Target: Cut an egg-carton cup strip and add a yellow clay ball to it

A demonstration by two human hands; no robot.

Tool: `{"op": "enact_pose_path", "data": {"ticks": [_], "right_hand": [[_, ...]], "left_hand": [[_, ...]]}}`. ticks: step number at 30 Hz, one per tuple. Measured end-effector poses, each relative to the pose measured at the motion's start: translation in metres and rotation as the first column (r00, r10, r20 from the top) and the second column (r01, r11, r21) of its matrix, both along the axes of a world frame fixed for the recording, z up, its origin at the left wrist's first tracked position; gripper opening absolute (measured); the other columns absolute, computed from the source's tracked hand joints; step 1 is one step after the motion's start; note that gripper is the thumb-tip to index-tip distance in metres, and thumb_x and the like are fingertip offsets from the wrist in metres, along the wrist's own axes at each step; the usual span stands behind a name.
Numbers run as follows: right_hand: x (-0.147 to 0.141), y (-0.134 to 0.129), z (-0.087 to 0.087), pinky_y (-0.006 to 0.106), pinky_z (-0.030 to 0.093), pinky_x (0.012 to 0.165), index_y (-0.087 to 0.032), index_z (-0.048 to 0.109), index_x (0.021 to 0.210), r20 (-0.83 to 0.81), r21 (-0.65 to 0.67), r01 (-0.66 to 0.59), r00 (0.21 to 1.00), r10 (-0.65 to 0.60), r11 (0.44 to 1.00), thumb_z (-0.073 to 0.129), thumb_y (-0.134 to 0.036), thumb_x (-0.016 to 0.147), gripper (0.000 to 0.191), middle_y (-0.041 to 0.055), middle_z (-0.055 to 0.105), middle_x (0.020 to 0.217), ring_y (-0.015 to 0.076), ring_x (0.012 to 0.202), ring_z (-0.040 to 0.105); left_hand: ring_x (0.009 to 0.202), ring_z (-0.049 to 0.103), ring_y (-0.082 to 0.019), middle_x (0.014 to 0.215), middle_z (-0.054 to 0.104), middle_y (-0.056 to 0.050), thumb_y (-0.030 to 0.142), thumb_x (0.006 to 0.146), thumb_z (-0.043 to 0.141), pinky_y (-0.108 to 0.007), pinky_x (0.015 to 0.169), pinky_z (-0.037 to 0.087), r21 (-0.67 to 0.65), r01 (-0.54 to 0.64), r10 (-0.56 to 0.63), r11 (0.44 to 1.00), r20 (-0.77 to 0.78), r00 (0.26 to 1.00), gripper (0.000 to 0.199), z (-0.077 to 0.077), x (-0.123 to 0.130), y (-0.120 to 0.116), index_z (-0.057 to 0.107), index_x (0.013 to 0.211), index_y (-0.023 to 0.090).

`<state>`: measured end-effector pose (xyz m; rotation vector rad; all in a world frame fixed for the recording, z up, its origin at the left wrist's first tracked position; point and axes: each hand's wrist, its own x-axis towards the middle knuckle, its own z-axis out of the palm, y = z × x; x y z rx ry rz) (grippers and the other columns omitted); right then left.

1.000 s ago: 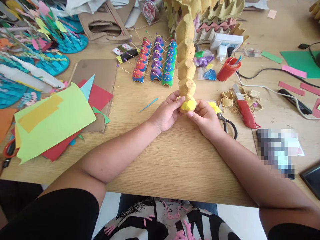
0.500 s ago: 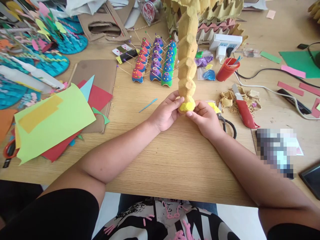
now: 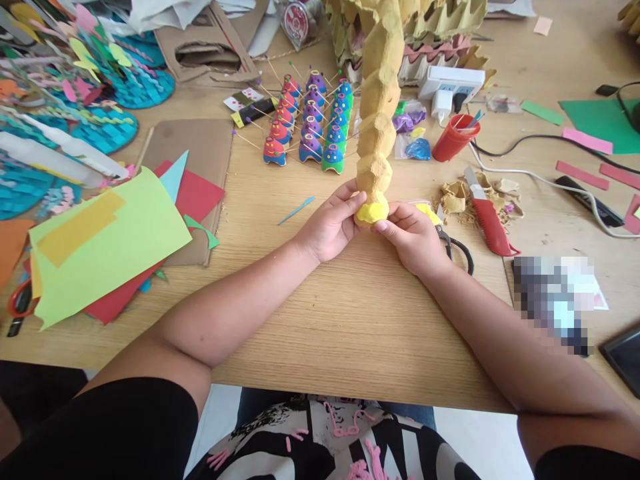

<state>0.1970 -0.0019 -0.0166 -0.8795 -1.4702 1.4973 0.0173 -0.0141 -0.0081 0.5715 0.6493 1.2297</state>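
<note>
A long strip of egg carton cups, tan and bumpy, points away from me. Bright yellow clay covers its near end. My left hand grips that end from the left, thumb against the clay. From the right, my right hand pinches the yellow end between thumb and fingers. Beyond my left hand stand several painted carton caterpillars in red, purple and blue-green, with pins stuck in as feelers. A thin blue stick tool lies left of my hands.
Black-handled scissors and a red-handled knife lie to the right, near carton scraps. Behind them are a red cup and a white power strip. Coloured paper covers the left; stacked egg trays are at the back.
The far part of the carton strip has swung slightly to the right, while its clay-covered end has shifted a little left. Both hands keep their hold.
</note>
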Motion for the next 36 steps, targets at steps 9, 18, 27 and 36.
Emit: {"op": "enact_pose_path", "data": {"ticks": [9,18,27,36], "right_hand": [[-0.0001,-0.0002,-0.0007,0.037,0.060,0.081,-0.027,0.075,0.087,-0.012,-0.016,-0.002,1.000,0.002,1.000,0.102,-0.073,0.069,0.056,0.0009,0.074,0.083,0.0205,0.082,0.066],[-0.0006,0.0005,-0.0039,0.040,0.062,0.087,-0.028,0.069,0.090,-0.042,-0.042,-0.017,0.999,0.015,0.999,0.102,-0.072,0.069,0.059,0.0005,0.075,0.087,0.0213,0.086,0.070],[-0.0008,0.0033,-0.0068,0.041,0.066,0.092,-0.029,0.070,0.113,-0.132,-0.108,-0.088,0.989,0.074,0.990,0.098,-0.076,0.071,0.069,0.0040,0.082,0.110,0.0262,0.107,0.078],[-0.0038,0.0010,-0.0013,0.042,0.066,0.100,-0.031,0.064,0.122,-0.147,-0.152,-0.080,0.987,0.057,0.985,0.102,-0.067,0.071,0.073,0.0031,0.084,0.114,0.0268,0.114,0.080]], "left_hand": [[0.085,0.076,-0.013,0.092,0.081,0.004,0.033,0.092,0.091,-0.021,0.071,0.058,0.028,0.012,-0.012,1.000,0.003,1.000,0.024,-0.0007,-0.0004,0.0002,0.076,0.110,0.028],[0.089,0.078,-0.012,0.096,0.082,0.005,0.036,0.090,0.093,-0.024,0.077,0.058,-0.004,0.002,-0.002,1.000,0.006,1.000,0.040,-0.0035,0.0000,-0.0007,0.074,0.125,0.030],[0.089,0.077,-0.013,0.098,0.082,0.004,0.038,0.084,0.098,-0.025,0.081,0.058,0.081,0.008,-0.006,0.997,-0.025,1.000,0.039,-0.0053,0.0006,-0.0028,0.075,0.115,0.027],[0.116,0.080,-0.022,0.109,0.086,-0.002,0.045,0.082,0.098,-0.032,0.101,0.058,0.126,0.047,-0.036,0.991,-0.082,0.996,0.052,-0.0096,0.0047,-0.0036,0.077,0.126,0.026]]}}
